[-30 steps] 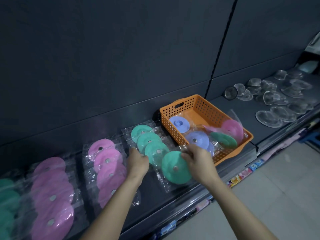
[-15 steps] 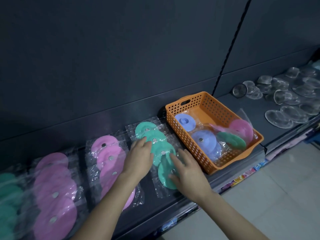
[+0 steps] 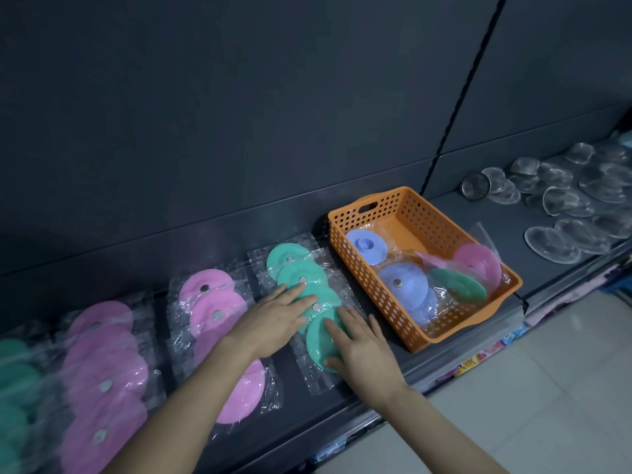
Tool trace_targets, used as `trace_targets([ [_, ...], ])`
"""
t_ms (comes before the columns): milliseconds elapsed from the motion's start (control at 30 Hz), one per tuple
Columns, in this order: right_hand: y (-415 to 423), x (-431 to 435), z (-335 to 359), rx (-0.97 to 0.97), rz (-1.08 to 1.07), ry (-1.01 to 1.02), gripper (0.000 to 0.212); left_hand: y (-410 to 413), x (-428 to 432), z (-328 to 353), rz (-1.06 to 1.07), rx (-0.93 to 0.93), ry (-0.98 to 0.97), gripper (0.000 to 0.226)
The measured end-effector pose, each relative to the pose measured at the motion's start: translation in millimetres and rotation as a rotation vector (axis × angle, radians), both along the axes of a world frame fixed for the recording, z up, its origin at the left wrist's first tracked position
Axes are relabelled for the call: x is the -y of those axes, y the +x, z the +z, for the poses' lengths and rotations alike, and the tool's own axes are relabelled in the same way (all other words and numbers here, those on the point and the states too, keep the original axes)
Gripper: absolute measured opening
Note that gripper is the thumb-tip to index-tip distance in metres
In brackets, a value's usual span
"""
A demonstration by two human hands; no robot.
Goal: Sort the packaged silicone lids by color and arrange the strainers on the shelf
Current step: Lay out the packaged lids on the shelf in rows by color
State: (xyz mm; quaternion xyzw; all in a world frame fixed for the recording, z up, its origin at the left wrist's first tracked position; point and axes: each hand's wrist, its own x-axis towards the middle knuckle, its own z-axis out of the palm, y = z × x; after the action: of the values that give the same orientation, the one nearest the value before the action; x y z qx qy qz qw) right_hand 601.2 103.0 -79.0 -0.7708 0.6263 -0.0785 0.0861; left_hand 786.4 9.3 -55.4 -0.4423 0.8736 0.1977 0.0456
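Head view. Both hands lie flat, fingers straight, gripping nothing. The left hand (image 3: 273,323) presses on the middle of the green lid row (image 3: 297,271). The right hand (image 3: 362,350) rests on the nearest green lid (image 3: 318,343), its thumb at the lid's near rim. This row of bagged lids runs from far to near on the shelf (image 3: 496,220), overlapping like tiles, just left of the orange basket (image 3: 345,241).

To the left lie a pink lid row (image 3: 212,295), then larger pink lids (image 3: 106,364), then more green lids (image 3: 13,378) at the frame's left edge. The basket holds unsorted stock: two blue lids (image 3: 402,283), a green lid (image 3: 458,285) and a pink lid (image 3: 478,265). The bagged strainers (image 3: 554,200) lie loosely grouped far to the right, well apart from the hands.

Likely hazards:
- **Near edge:** the plastic bags look slick, so a push toward the near side could send the nearest green lid over the shelf's edge, where its bag already lies close.
- **Uneven pressure:** this could fan the overlapped row sideways into the pink row or against the basket wall.
- **Left forearm:** it crosses above the pink row and could drag a bag out of line when lifted.
- **Basket:** it sits close to the near edge, so a knock from the right hand might tip it.
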Motion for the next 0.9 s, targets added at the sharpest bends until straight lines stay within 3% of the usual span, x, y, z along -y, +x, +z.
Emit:
trace_targets([
  [400, 7, 9, 5, 0.072, -0.041, 0.052, 0.069, -4, 4, 6, 0.012, 0.030, -0.091, 0.053],
  [600, -10, 0, 64, 0.287, -0.125, -0.194, 0.048, -25, 9, 29, -0.015, -0.161, -0.165, 0.055],
  [767, -67, 8, 101, 0.238, -0.271, -0.290, 0.038, -68, -1, 66, -0.080, -0.351, -0.181, 0.052],
  [900, -118, 18, 107, 0.129, -0.352, -0.254, 0.031, -108, 0, 85, -0.150, -0.345, -0.174, 0.051],
])
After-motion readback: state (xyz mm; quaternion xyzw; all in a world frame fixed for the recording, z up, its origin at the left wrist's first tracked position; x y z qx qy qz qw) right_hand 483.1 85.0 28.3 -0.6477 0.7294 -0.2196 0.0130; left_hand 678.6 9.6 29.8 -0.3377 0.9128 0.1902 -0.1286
